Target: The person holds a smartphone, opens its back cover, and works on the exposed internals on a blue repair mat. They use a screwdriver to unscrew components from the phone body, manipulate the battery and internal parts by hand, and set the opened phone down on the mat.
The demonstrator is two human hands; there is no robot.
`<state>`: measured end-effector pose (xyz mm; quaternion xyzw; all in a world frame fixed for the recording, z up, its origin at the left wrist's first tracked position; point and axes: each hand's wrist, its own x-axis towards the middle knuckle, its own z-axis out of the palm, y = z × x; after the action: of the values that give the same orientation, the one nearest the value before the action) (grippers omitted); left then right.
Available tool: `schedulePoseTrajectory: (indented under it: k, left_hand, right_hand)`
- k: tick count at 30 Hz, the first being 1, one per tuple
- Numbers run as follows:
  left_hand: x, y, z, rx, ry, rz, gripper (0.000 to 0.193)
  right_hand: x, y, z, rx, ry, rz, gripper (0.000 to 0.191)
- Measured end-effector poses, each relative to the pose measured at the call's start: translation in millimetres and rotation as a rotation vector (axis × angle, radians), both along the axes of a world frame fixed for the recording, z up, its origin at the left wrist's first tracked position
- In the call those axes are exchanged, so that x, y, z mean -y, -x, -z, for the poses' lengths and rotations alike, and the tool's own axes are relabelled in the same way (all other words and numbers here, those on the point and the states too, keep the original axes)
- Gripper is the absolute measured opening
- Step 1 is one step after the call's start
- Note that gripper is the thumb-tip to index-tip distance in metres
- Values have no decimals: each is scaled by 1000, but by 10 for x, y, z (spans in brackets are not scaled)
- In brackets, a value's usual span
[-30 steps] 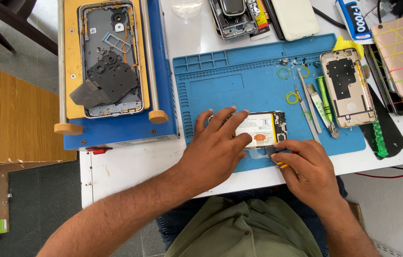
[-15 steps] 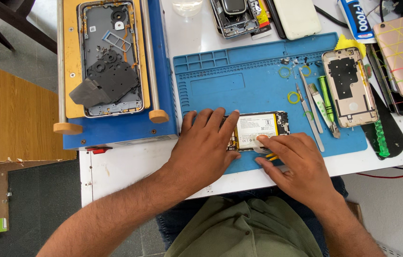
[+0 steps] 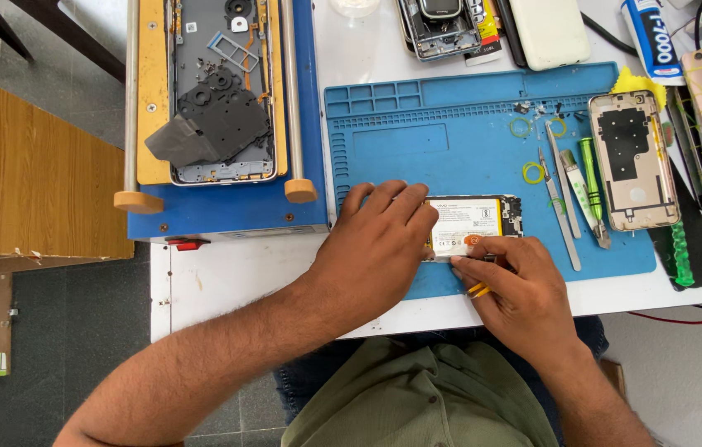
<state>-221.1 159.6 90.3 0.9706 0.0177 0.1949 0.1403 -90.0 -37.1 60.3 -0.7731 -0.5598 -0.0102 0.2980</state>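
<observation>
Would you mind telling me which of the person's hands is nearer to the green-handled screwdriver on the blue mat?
The right hand: it lies below and left of the green-handled screwdriver, apart from it. The left hand is farther left, resting on the opened phone.

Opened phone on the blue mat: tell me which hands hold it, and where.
The left hand presses down on the opened phone's left end; the right hand pinches its lower edge, with a yellow tool under the fingers.

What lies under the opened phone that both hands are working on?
The opened phone lies flat on the blue repair mat. The left hand covers its left part and the right hand its lower edge, so anything beneath those parts is hidden.
</observation>
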Motion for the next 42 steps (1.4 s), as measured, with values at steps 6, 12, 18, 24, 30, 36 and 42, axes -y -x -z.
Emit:
schedulePoseTrajectory:
  k: [6,12,18,24,30,36,42]
  left_hand:
    - [20,-34,5,-70,-123,85,5]
    - [113,-16,-7,-99,-184,95,5]
    - [115,-34,33,-244,-139,95,7]
    - [80,-93,77,-21,-6,-109,97]
    - [63,28,29,-281,36,-68,102]
    - [46,31,-2,-320,49,-102,75]
    - [90,31,5,-277,-13,-178,76]
  right_hand:
    - [20,23,6,25,-4,15,26]
    - [58,25,29,31,-17,20,26]
    - [56,15,36,53,-26,13,22]
    - [89,-1,29,50,-86,-1,26]
    - [66,-18,-6,17,-124,9,26]
    - [43,21,-257,-25,-214,149,20]
    - [31,192,-509,-278,-64,167,51]
